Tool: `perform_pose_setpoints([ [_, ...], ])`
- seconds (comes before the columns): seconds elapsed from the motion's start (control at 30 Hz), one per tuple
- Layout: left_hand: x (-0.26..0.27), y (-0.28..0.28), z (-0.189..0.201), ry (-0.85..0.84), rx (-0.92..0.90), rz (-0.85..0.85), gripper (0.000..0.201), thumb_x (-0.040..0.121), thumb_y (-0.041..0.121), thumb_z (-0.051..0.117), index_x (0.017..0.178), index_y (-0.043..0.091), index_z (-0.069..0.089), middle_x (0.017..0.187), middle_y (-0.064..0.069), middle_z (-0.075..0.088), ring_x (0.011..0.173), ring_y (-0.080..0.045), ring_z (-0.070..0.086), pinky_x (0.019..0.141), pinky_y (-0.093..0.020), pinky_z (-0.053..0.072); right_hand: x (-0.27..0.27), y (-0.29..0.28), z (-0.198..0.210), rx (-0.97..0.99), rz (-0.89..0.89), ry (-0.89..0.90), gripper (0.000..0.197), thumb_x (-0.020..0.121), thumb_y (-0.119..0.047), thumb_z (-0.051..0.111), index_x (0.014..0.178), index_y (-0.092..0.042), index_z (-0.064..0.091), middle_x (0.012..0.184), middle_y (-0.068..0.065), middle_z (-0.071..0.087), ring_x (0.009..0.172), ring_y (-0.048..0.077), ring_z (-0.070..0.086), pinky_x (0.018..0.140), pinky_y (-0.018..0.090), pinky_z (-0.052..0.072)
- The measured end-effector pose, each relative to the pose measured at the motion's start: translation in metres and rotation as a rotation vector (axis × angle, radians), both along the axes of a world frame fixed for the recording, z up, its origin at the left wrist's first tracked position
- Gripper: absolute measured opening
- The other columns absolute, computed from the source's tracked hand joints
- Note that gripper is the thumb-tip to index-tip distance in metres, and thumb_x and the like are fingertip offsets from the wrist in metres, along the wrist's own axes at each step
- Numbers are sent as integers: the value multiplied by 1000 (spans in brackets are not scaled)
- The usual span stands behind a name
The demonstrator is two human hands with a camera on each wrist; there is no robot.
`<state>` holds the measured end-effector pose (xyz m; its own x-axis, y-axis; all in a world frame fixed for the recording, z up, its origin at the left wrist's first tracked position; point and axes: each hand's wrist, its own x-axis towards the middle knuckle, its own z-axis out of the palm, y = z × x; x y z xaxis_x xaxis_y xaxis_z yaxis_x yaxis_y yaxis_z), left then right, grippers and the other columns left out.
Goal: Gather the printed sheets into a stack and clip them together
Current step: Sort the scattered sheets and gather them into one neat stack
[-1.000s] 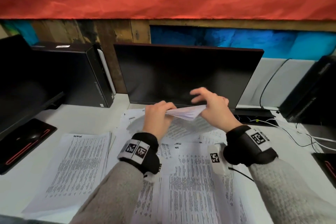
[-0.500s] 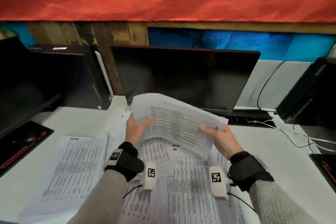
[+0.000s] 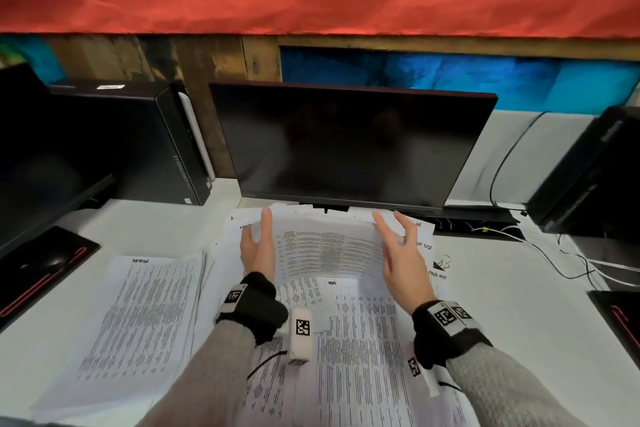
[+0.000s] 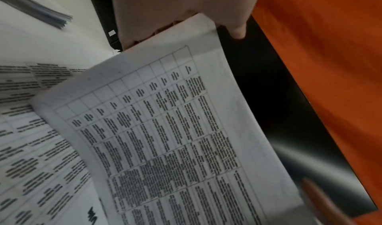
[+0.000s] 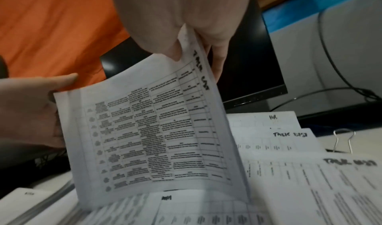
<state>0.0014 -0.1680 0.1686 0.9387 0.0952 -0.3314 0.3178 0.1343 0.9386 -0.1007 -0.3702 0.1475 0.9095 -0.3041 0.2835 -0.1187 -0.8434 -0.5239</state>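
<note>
Up high, looking down across the desk (image 3: 512, 291); in tight from both wrists, all sharing the held sheets (image 3: 325, 250).

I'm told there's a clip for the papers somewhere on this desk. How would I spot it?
Find the big dark monitor in the middle of the white desk, then drop to the right edge of the printed sheets spread before it. Just right of the right hand lies a small black binder clip, the only thing there with looped wire handles.
</note>
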Motion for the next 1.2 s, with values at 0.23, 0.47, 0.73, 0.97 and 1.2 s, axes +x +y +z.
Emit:
perform_pose_setpoints([
  [0.23,12,-1,7,-42,25,-8,36,94,41,49,119,16,47,92,-2,57,79,-16,56,62,-27,42,6,-8,3,-42,-22,101,81,85,11,44,153,-22,15,154,3,16,110,17,53,81,23,52],
  [0.47,16,-9,6,-353,776,18,21,97,24,39,112,23,54,122,-5,48,121,-25,44,111,-42,24,14,-12,7,19,-5,51,57,82,12,45,131,-17,48,114,4,51,97,24,56,77,26,41],
  [0.73,-6,-75,15,-879,1393,-732,56,89,42,54,138,22,34,124,0,52,116,-19,49,110,-41,25,13,-13,9,67,7,41,38,88,5,45,118,-16,53,105,2,50,92,22,55,72,24,35],
  [0.97,-2,-68,23,-938,1488,-711,31,92,11,48,121,21,47,107,1,62,105,-21,51,99,-37,32,-8,-19,-8,564,-303,-157,72,91,-9,59,150,-20,20,137,1,29,119,12,41,104,30,36],
  [1.2,12,-17,42,-470,414,-564,32,95,19,53,126,14,52,120,3,62,110,-15,60,96,-31,48,-8,-33,-4,1289,-132,42,72,82,-19,72,141,-24,30,134,-2,52,117,14,52,97,29,34],
])
